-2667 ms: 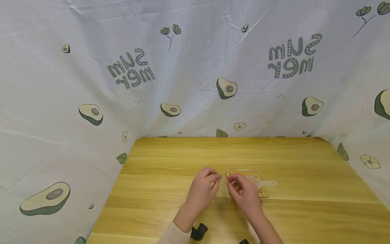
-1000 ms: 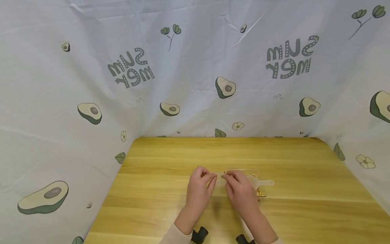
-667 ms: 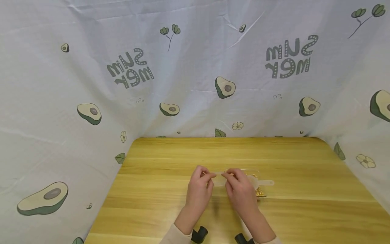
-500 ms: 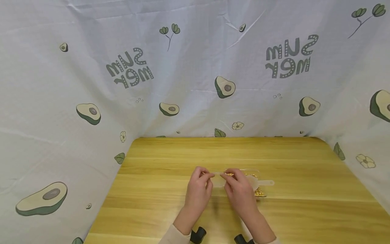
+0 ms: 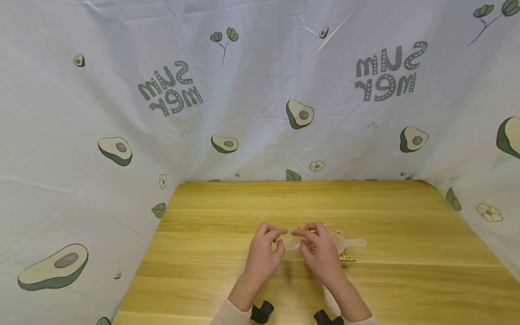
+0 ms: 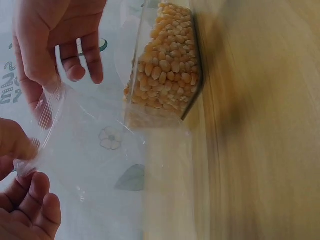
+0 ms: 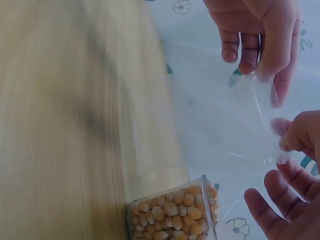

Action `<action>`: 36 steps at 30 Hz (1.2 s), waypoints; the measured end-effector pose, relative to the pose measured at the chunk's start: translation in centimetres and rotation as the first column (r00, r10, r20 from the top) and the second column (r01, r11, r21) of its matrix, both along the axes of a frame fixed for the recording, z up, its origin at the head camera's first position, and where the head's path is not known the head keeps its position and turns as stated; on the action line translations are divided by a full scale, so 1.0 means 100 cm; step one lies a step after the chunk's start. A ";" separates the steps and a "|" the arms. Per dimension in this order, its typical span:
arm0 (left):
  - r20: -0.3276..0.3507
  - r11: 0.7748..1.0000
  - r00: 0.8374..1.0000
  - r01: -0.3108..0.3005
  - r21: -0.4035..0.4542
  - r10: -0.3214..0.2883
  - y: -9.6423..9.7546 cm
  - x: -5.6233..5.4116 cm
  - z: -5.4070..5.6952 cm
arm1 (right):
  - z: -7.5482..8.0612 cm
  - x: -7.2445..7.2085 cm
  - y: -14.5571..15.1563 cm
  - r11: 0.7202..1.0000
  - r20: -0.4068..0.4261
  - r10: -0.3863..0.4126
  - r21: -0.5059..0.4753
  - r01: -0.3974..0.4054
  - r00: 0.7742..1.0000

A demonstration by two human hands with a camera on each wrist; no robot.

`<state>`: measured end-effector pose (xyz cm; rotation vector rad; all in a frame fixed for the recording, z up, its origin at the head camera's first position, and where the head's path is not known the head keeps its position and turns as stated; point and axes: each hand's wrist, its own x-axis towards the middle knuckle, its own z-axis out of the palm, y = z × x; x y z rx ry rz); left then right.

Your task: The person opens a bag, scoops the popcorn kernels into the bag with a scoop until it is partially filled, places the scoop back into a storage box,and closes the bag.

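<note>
A clear plastic zip bag hangs between the two hands, its ridged mouth uppermost. My left hand pinches one side of that mouth between thumb and fingers. Opposite it, my right hand pinches the other side, its remaining fingers spread loosely in the left wrist view. No contents show through the film of the bag. Just beyond and beside the right hand stands a clear box of corn kernels, partly covered by that hand in the head view.
A translucent white scoop lies on the corn, its handle reaching out over the box's right side. Pale wood tabletop extends around, and a curtain printed with avocados rises behind and at both sides.
The hands have drawn together from 2.7 s ago, the right one moving off the box. Since half a second ago, thumbs and index fingers have spread apart, and the bag's mouth shows wider.
</note>
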<state>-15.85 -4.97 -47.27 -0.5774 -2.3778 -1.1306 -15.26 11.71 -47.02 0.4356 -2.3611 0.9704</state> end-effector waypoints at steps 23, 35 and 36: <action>0.153 0.997 0.988 0.024 0.074 -0.035 -0.004 -0.003 0.007 | -0.010 0.027 0.048 0.980 -0.020 -0.026 -0.198 0.021 0.999; 0.163 0.997 0.986 -0.037 0.067 0.026 -0.006 -0.003 0.005 | -0.027 0.052 0.079 0.922 0.155 -0.293 -0.215 0.321 0.944; 0.165 0.997 0.986 -0.044 0.067 0.033 -0.007 -0.003 0.005 | -0.028 0.054 0.080 0.914 0.184 -0.314 -0.205 0.349 0.931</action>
